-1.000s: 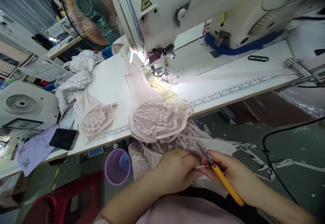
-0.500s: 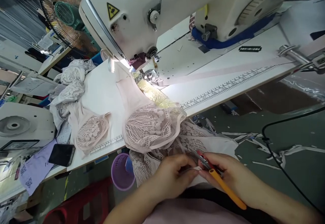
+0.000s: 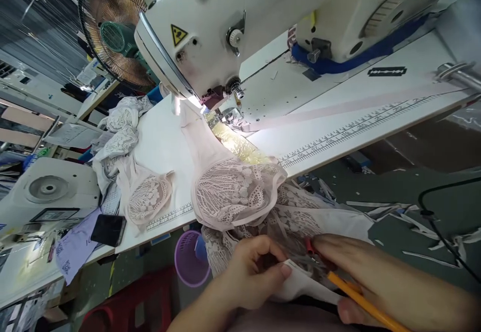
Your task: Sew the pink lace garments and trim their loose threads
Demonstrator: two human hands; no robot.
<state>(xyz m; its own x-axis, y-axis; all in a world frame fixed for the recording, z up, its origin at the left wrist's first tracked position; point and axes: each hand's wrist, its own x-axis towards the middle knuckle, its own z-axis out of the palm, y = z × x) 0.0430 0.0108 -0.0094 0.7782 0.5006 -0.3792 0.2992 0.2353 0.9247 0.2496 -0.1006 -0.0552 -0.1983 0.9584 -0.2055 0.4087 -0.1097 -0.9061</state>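
Note:
My left hand (image 3: 250, 274) pinches the edge of pale pink lace fabric (image 3: 285, 216) that hangs off the table front into my lap. My right hand (image 3: 379, 282) is closed on small red-handled snips (image 3: 311, 249) and an orange pencil (image 3: 361, 302), with the snips' tip at the fabric right beside my left thumb. A lace bra cup (image 3: 235, 191) of the same garment lies on the white table (image 3: 161, 141) edge, and its band runs up under the sewing machine (image 3: 244, 26) needle area.
A second lace cup (image 3: 146, 199) and a heap of white lace (image 3: 120, 131) lie on the table's left. A black phone (image 3: 108, 229) and papers sit at the far left. A purple basket (image 3: 191, 259) and a red stool (image 3: 128, 307) stand below. A fan (image 3: 112, 31) stands behind.
The view shifted and my hands came lower and nearer. My right hand with the snips moved closer over the fabric edge that my left hand pinches.

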